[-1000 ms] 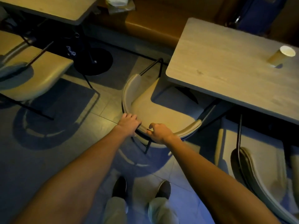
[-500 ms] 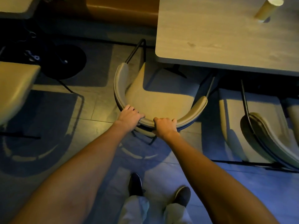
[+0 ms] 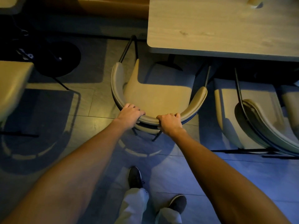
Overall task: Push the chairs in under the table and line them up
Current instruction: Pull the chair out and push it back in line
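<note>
- Left hand [image 3: 129,114] and right hand [image 3: 169,122] both grasp the chair [image 3: 155,97] by its curved backrest.
- Worktop [image 3: 218,29] lies beyond the hands, to the right.

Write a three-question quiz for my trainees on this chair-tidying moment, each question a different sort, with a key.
1. True or false: both hands grip the curved backrest of the middle chair.
2. Which lies to the right of that chair? A) a black round base B) another beige chair C) a stool
3. Fill in: the chair's seat sits mostly ___ from under the table.

Key:
1. True: left hand and right hand both grip it.
2. B, the neighbouring chair.
3. out
</note>
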Action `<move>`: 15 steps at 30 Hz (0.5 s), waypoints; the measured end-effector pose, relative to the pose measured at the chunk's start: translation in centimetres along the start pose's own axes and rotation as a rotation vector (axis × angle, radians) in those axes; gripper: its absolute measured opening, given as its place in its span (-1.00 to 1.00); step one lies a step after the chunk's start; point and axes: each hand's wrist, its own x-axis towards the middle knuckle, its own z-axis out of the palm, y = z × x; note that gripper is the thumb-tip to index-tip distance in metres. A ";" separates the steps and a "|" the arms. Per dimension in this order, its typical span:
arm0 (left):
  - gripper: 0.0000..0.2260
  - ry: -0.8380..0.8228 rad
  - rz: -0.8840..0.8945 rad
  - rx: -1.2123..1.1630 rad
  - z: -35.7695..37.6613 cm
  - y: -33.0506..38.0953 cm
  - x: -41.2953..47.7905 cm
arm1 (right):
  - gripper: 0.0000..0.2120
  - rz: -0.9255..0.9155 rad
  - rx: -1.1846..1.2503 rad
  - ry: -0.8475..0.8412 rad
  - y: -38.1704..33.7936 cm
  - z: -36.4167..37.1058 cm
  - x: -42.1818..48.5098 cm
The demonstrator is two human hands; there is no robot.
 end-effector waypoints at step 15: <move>-0.65 -0.085 -0.069 -0.080 0.2 12.1 -0.7 | -0.72 -0.042 -0.072 0.021 8.9 3.2 -5.3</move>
